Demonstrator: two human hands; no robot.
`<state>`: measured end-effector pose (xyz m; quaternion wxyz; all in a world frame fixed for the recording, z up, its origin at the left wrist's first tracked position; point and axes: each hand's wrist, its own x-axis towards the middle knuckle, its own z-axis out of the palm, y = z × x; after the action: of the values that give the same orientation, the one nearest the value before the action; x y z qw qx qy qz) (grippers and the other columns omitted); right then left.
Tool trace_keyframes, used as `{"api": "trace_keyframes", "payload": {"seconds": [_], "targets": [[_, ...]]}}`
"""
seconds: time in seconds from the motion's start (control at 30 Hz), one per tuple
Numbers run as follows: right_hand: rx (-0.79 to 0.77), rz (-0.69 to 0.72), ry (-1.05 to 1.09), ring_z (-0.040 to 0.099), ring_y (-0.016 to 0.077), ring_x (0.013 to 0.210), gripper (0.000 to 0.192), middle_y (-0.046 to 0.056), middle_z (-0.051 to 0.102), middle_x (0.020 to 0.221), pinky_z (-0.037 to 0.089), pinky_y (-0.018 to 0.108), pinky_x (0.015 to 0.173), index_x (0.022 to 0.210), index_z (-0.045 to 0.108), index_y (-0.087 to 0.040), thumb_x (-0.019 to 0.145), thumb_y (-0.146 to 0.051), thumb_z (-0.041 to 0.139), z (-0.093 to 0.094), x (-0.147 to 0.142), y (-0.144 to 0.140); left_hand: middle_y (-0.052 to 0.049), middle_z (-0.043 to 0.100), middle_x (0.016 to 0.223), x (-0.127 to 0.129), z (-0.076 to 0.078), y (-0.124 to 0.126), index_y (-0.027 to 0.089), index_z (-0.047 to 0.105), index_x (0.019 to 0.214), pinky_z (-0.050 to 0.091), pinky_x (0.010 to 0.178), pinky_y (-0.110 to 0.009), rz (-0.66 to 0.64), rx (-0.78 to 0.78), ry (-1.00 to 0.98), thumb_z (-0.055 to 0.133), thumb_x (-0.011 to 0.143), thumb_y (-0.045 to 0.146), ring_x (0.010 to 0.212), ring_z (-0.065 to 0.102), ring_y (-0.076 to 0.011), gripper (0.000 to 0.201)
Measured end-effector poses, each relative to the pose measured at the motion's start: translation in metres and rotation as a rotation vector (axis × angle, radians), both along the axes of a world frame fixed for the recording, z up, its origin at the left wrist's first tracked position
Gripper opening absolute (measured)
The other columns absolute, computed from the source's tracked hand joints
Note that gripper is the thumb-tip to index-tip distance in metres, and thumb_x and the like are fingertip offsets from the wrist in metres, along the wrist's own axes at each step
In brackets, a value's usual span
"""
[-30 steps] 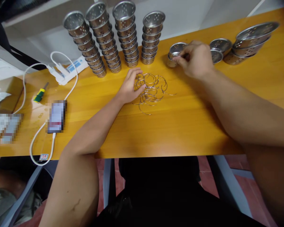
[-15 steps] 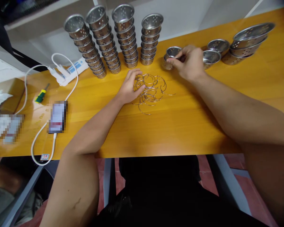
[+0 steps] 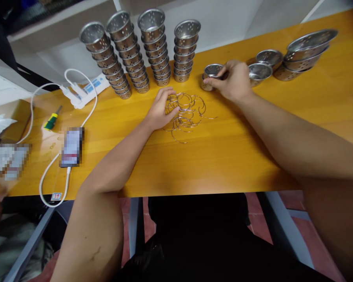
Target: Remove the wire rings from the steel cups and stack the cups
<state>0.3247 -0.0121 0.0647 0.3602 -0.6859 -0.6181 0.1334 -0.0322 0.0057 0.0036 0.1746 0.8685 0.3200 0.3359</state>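
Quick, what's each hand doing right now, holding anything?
Left hand: fingers curled, resting on the pile of wire rings; whether it grips one cannot be told.
Right hand: closed on a small perforated metal cup.

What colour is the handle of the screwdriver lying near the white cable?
Green and yellow; the screwdriver shows in the head view.

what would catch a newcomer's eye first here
Four tall stacks of perforated metal cups lean along the far edge of the orange table. In the middle, the left hand rests on a tangle of wire rings, while the right hand grips a single metal cup.
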Motion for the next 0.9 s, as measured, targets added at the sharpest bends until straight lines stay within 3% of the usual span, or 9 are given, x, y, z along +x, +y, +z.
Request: {"api": "trace_keyframes", "payload": {"seconds": [0.17,0.33,0.5,0.63,0.73,0.83,0.9], "targets": [[0.001,-0.007,0.048,0.056,0.0245,0.096,0.066,0.003,0.076,0.099,0.063,0.045,0.102,0.086,0.048,-0.034,0.103,-0.037,0.112,-0.003,0.002,0.006,-0.021,0.065,0.190,0.000,0.000,0.000,0.031,0.065,0.174,0.045,0.163,-0.070,0.001,-0.002,0.021,0.069,0.118,0.095,0.188,0.061,-0.0439,0.084],[0.010,-0.071,0.049,0.053,0.0239,0.093,0.067,0.007,0.079,0.102,0.055,0.044,0.094,0.085,0.047,-0.033,0.119,-0.045,0.104,-0.007,0.005,0.015,-0.022,0.066,0.190,0.001,0.004,-0.005,0.027,0.066,0.173,0.046,0.164,-0.068,0.003,0.003,0.039,0.071,0.121,0.081,0.187,0.062,-0.0433,0.075],[0.016,-0.103,0.064,0.058,0.0249,0.092,0.067,0.011,0.085,0.105,0.052,0.042,0.087,0.083,0.046,-0.033,0.120,-0.044,0.101,-0.006,0.004,0.013,-0.022,0.067,0.190,0.001,0.005,-0.006,0.028,0.067,0.171,0.049,0.162,-0.067,0.011,-0.004,0.037,0.076,0.119,0.071,0.186,0.063,-0.0428,0.068],[0.066,-0.083,0.166,0.071,0.0257,0.099,0.051,0.011,0.088,0.110,0.057,0.039,0.089,0.089,0.057,-0.031,0.137,-0.044,0.071,-0.001,-0.001,0.008,-0.022,0.067,0.190,0.001,0.006,-0.006,0.029,0.069,0.168,0.049,0.162,-0.065,0.000,-0.009,0.031,0.076,0.120,0.072,0.186,0.064,-0.0413,0.065],[0.051,-0.058,0.172,0.074,0.0275,0.099,0.060,0.012,0.085,0.102,0.061,0.041,0.094,0.092,0.060,-0.031,0.144,-0.057,0.048,-0.001,-0.003,0.006,-0.023,0.067,0.190,0.001,0.007,-0.006,0.028,0.072,0.166,0.050,0.161,-0.067,-0.008,-0.014,0.034,0.076,0.119,0.071,0.186,0.064,-0.0426,0.064],[0.017,-0.013,0.136,0.073,0.0273,0.101,0.069,0.012,0.083,0.102,0.061,0.041,0.098,0.088,0.052,-0.032,0.145,-0.069,0.042,-0.003,-0.003,0.004,-0.022,0.067,0.190,0.001,0.007,-0.007,0.029,0.074,0.164,0.049,0.161,-0.069,-0.001,-0.016,0.030,0.078,0.118,0.069,0.185,0.064,-0.0430,0.061],[0.011,0.036,0.127,0.073,0.0265,0.106,0.067,0.012,0.086,0.109,0.061,0.038,0.103,0.086,0.050,-0.031,0.145,-0.063,0.046,-0.003,-0.003,0.001,-0.020,0.068,0.190,0.001,0.007,-0.007,0.030,0.075,0.163,0.048,0.162,-0.068,0.003,-0.017,0.026,0.080,0.118,0.069,0.185,0.064,-0.0415,0.060]]}}
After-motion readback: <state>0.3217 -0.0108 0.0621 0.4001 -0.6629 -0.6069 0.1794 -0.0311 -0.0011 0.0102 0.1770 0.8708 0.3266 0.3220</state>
